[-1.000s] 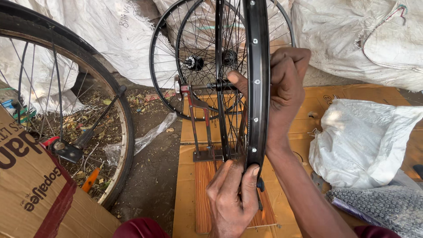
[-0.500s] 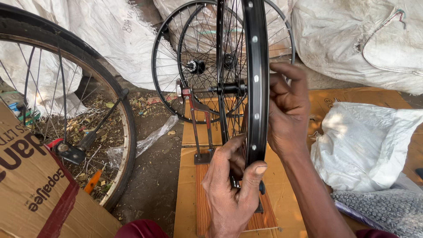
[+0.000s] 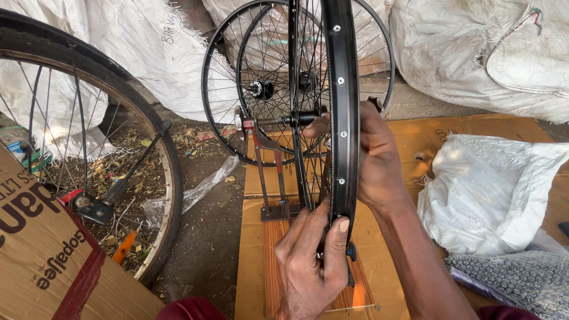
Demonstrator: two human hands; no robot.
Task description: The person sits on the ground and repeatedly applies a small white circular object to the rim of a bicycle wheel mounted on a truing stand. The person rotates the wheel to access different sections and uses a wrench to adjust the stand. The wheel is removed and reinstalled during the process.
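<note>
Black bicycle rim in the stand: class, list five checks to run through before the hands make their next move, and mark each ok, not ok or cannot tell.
1. Black rim stands upright in the truing stand: ok.
2. Axle seated in the stand's arm: ok on the visible side; far side cannot tell.
3. Left hand grips the rim's lower edge, thumb on it: ok.
4. Right hand steadies the rim from the side: ok.
5. Fingers out from between the spokes: cannot tell, since the rim hides the right hand's fingers.
</note>
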